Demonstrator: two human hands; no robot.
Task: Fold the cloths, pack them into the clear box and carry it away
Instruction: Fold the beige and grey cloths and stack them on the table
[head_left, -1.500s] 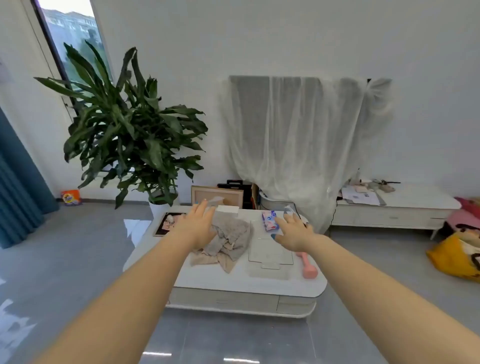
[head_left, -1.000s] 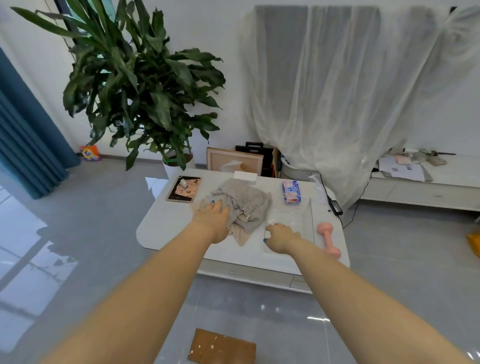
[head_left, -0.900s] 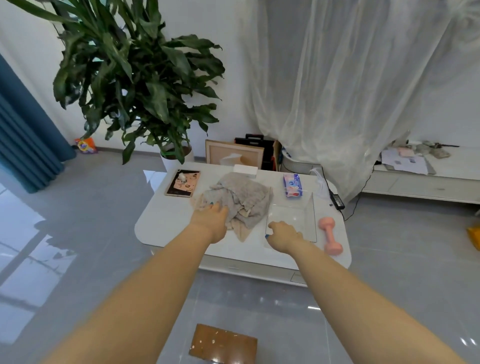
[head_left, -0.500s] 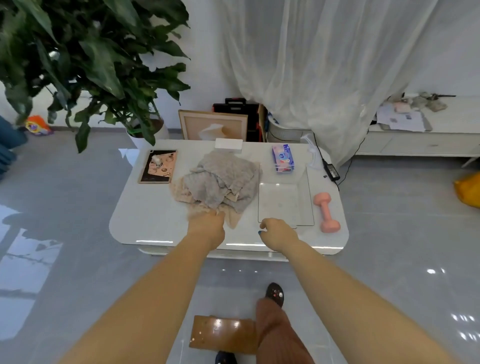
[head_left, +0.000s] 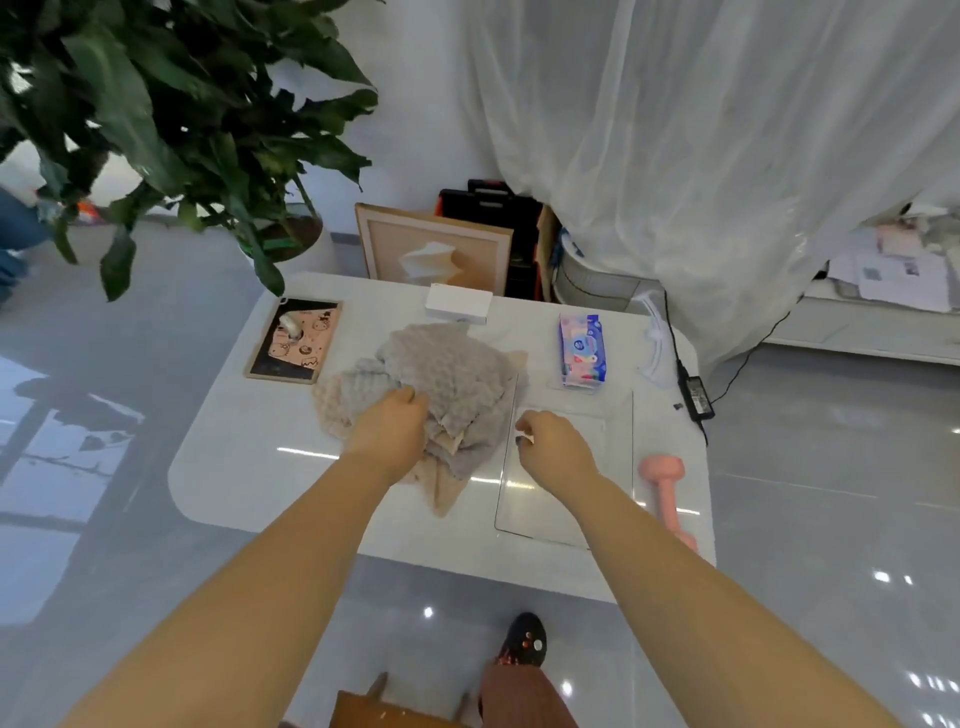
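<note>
A crumpled pile of grey and beige cloths (head_left: 457, 379) lies in the middle of the white low table (head_left: 244, 462). My left hand (head_left: 389, 434) is on the pile's near side, its fingers curled into the fabric. Right of the pile stands the shallow clear box (head_left: 615, 452), with nothing in it. My right hand (head_left: 556, 449) is at the box's left rim with fingers curled; it seems to pinch the rim. One beige corner hangs toward the table's near edge.
A pink dumbbell (head_left: 665, 493) lies right of the box. Behind it are a wipes pack (head_left: 582, 351), a small white box (head_left: 458, 304), a power adapter (head_left: 693, 397) and a pink-cased tablet (head_left: 293, 340). A large plant (head_left: 156, 104) stands far left, with a picture frame (head_left: 434, 249) behind the table.
I have stepped closer and my view has tilted down onto the table. My left hand moved up onto the pile and curled into it. My right hand slid along the box's left rim.
</note>
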